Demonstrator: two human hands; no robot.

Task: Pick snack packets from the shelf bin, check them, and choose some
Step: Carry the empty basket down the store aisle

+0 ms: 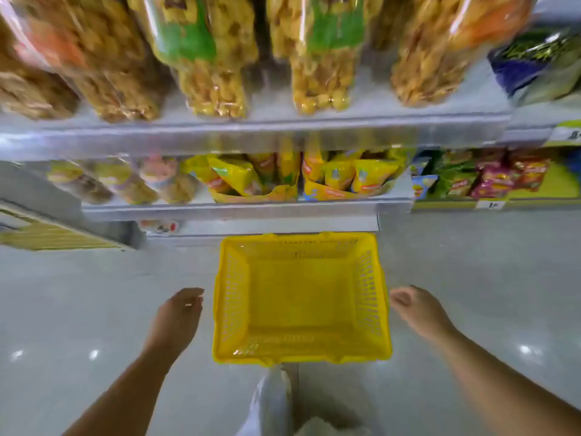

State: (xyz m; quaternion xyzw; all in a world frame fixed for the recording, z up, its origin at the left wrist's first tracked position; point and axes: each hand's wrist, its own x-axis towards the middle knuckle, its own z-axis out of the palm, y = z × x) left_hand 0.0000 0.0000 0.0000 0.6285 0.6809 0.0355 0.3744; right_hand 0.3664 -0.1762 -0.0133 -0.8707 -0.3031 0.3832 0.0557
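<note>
Left hand [177, 313] just left of the yellow basket [229, 305], right hand [415, 309] just right of it. Both are open with fingers relaxed, and neither grips the rim. Shelf [245, 211] runs beyond the basket's far edge. Basket sits on the floor [94, 294]. Beyond and above the basket, shelf bin [330, 194] holds yellow snack packets [239, 177], standing upright.

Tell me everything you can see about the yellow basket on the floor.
The yellow basket looks like plastic. It is rectangular, with slotted lattice walls and a solid-looking bottom. It holds nothing and sits upright on the grey floor, just in front of the snack shelves. The left hand and right hand hover at its two sides, neither touching it. No raised handle shows.
</note>
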